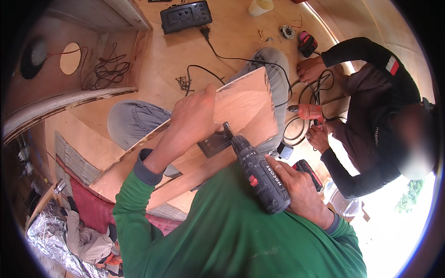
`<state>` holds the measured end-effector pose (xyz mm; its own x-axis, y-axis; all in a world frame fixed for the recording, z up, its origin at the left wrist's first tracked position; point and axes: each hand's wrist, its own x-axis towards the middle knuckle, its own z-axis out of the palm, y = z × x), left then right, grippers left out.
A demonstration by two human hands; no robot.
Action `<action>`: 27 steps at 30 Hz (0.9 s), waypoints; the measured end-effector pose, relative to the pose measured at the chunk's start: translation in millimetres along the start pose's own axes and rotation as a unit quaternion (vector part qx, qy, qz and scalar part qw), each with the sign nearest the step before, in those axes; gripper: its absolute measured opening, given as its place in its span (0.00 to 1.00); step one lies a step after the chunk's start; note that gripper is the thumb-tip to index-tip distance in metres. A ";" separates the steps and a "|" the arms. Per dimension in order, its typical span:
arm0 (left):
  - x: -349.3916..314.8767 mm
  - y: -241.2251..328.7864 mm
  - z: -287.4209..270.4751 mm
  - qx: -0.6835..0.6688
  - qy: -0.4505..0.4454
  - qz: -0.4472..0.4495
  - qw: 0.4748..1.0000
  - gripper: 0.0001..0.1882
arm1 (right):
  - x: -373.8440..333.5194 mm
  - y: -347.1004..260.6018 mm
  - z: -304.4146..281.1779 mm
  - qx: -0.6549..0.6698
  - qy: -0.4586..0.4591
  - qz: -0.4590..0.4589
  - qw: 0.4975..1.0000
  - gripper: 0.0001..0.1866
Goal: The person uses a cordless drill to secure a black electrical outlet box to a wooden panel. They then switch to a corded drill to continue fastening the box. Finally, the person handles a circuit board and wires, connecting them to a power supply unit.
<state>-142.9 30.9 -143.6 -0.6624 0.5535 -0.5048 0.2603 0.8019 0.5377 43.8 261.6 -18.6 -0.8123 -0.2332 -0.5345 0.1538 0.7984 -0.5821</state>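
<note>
My right hand (301, 187) is wrapped round the handle of a black cordless drill (259, 173) with a red switch and a red-and-black battery. The drill points up and to the left, its bit close to a dark rectangular plate (214, 144) on a wooden piece. That piece is a light plywood board (245, 97) lying slanted across my lap. My left hand (194, 113) is closed over the board's far edge, its thumb near the drill's tip. Whether a screw sits under the bit, I cannot make out.
On the right a co-worker in dark sleeves holds an orange corded drill (309, 112). Black cable (296, 127) coils beside it. Ahead lie a black electrical box (186, 17), loose screws (182, 83) and a white cup (260, 7). A wooden cabinet (79, 55) stands left.
</note>
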 end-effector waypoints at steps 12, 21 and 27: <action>-5.9 2.6 9.3 -0.005 0.049 0.012 0.999 0.44 | 3.7 0.7 -3.3 0.091 -0.047 0.089 0.991 0.23; -7.2 4.7 9.6 -0.008 0.065 0.025 0.998 0.39 | 3.9 7.9 2.1 0.087 -0.036 0.073 0.993 0.20; -7.7 5.8 10.7 -0.008 0.068 0.032 0.997 0.37 | 1.4 11.5 3.5 0.082 -0.042 0.073 0.993 0.22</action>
<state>-128.7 33.6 -143.8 -0.7350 0.5660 -0.3734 0.2938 0.7621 0.5769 46.4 268.5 -28.2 -0.7261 -0.1722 -0.6656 0.3615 0.7279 -0.5827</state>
